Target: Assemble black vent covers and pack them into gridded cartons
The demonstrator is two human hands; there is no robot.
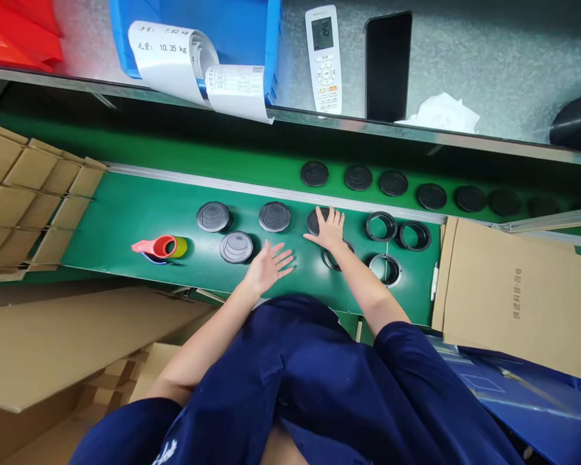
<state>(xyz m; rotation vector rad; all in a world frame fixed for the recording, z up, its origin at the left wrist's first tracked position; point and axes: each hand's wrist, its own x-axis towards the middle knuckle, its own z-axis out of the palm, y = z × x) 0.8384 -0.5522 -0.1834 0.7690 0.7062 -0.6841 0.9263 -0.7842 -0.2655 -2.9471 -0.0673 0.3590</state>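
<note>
Discs [214, 217], eleven; open rings [394, 227], four.

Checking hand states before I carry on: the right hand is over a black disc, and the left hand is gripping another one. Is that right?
Not quite. The head view shows the left hand open and empty, fingers spread, not gripping a disc. The right hand is over a black disc, as you say.

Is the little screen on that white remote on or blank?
On: the white remote has dark numbers showing on its screen, which look like 16.
</note>
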